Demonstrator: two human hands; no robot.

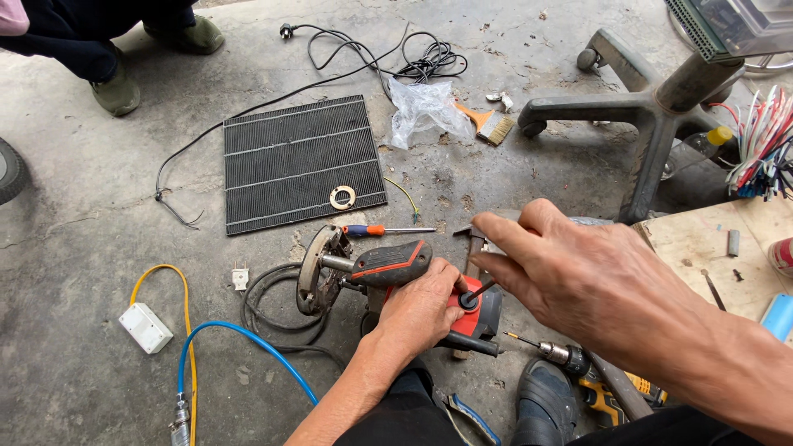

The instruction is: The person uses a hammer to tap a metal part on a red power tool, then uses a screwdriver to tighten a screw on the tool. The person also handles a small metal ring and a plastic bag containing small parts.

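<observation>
My left hand (421, 310) is clenched around the red-and-black body of a handheld power tool (475, 318), pinning it against the grey concrete floor (74, 190) just in front of my knees, with its black side handle with red trim (390, 263) sticking out to the left above my knuckles. My right hand (578, 277) reaches in from the right, and its thumb and forefinger pinch a small dark metal key (479, 291) whose tip sits in the round fitting on the tool's red housing. As far as I can judge, the work is mid-way: the tool's round, worn metal guard plate (318, 268) hangs on its shaft at the left end, not yet taken off, and the key is seated, though I cannot tell whether the fitting is loose or tight. An orange-and-blue-handled screwdriver (384, 230) lies just beyond the handle, a yellow-and-black cordless drill (591, 372) rests by my shoe, and a black ribbed rectangular filter panel (301, 161) lies farther off with a small tan ring (342, 197) on it.
</observation>
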